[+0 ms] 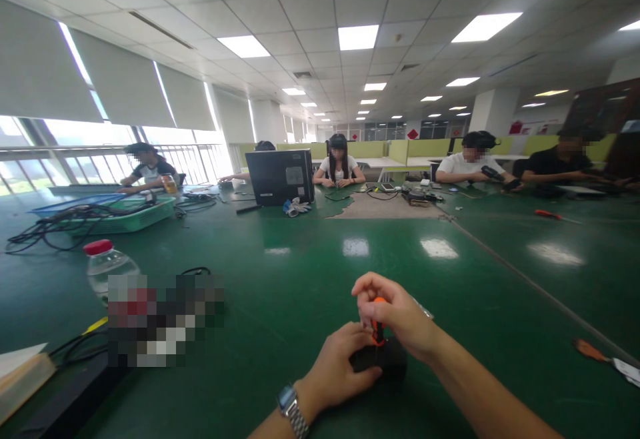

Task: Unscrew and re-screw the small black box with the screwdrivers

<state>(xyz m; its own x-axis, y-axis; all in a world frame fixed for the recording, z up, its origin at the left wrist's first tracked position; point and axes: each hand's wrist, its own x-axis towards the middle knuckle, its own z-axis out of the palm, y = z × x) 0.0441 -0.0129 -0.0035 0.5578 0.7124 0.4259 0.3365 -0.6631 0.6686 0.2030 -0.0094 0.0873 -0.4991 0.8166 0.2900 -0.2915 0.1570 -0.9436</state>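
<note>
The right hand is closing its grip around the orange-handled screwdriver, which is standing upright, its long axis pointing straight down into the small black boxy device. The left hand is clamping that device from its left side, pressing it onto the glossy green surface. Both hands are touching their things; the device is lying directly beneath the right hand's grip, near the person.

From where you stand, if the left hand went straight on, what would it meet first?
The left hand already lies against the small black object. Straight on, it would probably push that into the right hand, which grips the orange-handled tool.
</note>
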